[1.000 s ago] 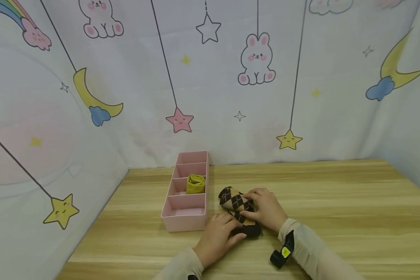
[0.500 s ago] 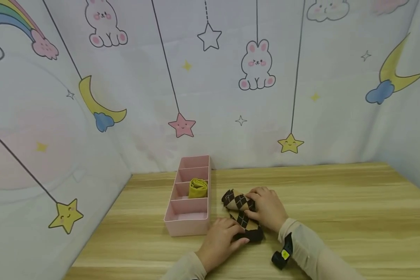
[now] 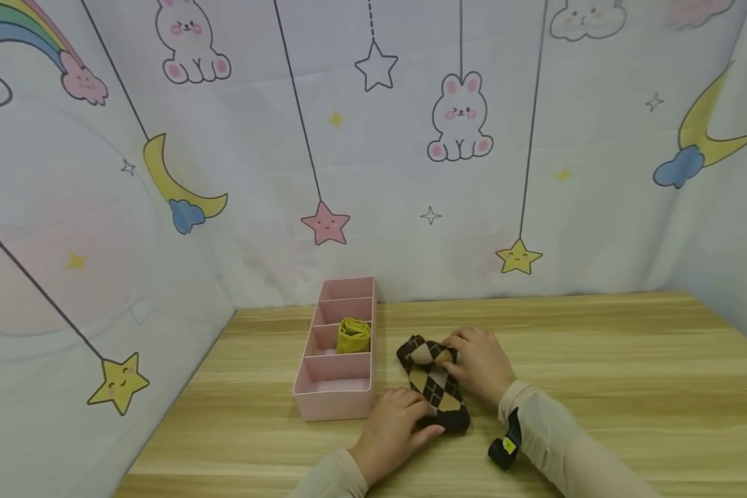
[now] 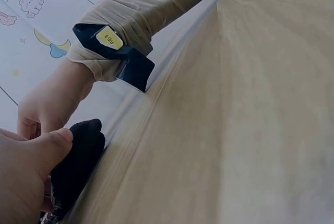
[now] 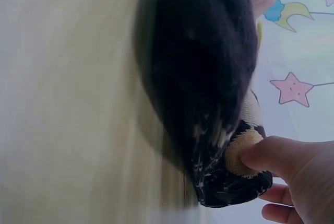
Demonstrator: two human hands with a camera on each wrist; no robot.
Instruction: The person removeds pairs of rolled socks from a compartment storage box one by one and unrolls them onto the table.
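Observation:
A sock [image 3: 432, 384] in a black, tan and cream diamond pattern lies on the wooden table, its far end folded over and its black end nearest me. In the head view my right hand [image 3: 481, 366] holds the folded far end from the right. Its thumb presses the pattern in the right wrist view, with the other fingers [image 5: 282, 213] behind. My left hand [image 3: 389, 432] grips the black near end between thumb and fingers; in the left wrist view the thumb [image 4: 55, 145] lies on the black fabric, and its other fingers are mostly hidden.
Left of the sock stands a pink divided box [image 3: 333, 408] with several compartments. A rolled yellow-green cloth item [image 3: 353, 336] sits in the second compartment from the front. A printed curtain [image 3: 386, 166] borders the table's back and sides.
The roll at the sock's far end has become smaller and flatter, and more of the flat diamond section shows between my hands. The head view has tilted up slightly.

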